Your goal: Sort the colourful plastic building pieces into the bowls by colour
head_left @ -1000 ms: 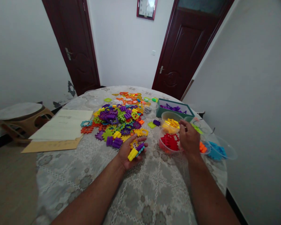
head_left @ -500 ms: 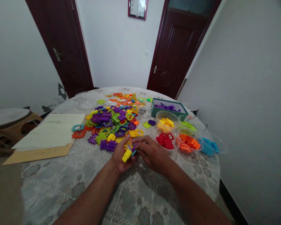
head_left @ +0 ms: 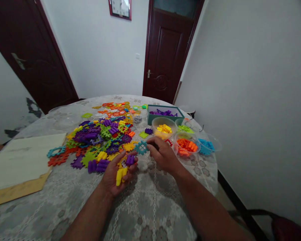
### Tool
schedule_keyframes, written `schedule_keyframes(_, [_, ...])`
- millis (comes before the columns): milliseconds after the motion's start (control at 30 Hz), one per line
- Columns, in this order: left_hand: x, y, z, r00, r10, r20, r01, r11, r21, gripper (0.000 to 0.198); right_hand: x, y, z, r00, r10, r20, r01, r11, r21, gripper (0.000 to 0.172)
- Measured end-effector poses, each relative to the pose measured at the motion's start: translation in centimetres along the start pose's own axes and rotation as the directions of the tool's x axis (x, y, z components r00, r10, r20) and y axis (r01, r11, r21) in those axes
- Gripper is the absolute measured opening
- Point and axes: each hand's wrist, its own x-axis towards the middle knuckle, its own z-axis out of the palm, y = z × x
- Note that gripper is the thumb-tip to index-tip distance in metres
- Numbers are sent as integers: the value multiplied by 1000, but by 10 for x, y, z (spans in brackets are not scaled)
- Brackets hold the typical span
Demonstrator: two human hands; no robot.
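My left hand (head_left: 115, 177), palm up, cradles several plastic pieces: yellow tubes (head_left: 121, 176), a purple piece (head_left: 130, 160) and a flat yellow piece. Between the thumb and fingers of my right hand (head_left: 162, 154) is a flat teal toothed piece (head_left: 141, 147) with a lattice centre, raised over the table. To the left, beyond my left hand, lies a mixed pile of toothed pieces (head_left: 106, 134). A purple tube piece (head_left: 102, 165) rests at its near edge. Just beyond my right hand stands a clear bowl of yellow pieces (head_left: 164, 130); the hand partly hides a bowl with red pieces (head_left: 169, 143).
Clear bowls hold orange pieces (head_left: 187, 147), blue pieces (head_left: 206, 147) and green pieces (head_left: 185, 129). A teal box (head_left: 165, 121) with purple pieces stands behind. Large paper sheets (head_left: 22, 160) lie at the left on the patterned tablecloth (head_left: 135, 207).
The view has turned right. My right hand has moved apart from my left hand, with the teal piece now in its fingers. My left hand still holds the yellow and purple pieces.
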Motion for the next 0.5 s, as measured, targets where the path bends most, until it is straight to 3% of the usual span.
schedule_keyframes(100, [0, -1, 1, 994, 106, -3, -105, 992, 72, 32, 6, 5, -17, 994, 54, -96, -48, 997, 62, 23])
schedule_keyframes(200, [0, -1, 0, 987, 161, 1, -160, 980, 119, 41, 9, 11, -46, 967, 57, -249, -54, 998, 19, 24])
schedule_keyframes(400, [-2, -2, 1, 982, 186, 15, -186, 967, 174, 47, -4, 38, -113, 844, 140, -518, -180, 983, -28, 33])
schedule_keyframes(500, [-3, -3, 2, 982, 186, 17, -186, 960, 211, 49, -22, 55, -146, 773, 112, -625, -243, 962, -128, 36])
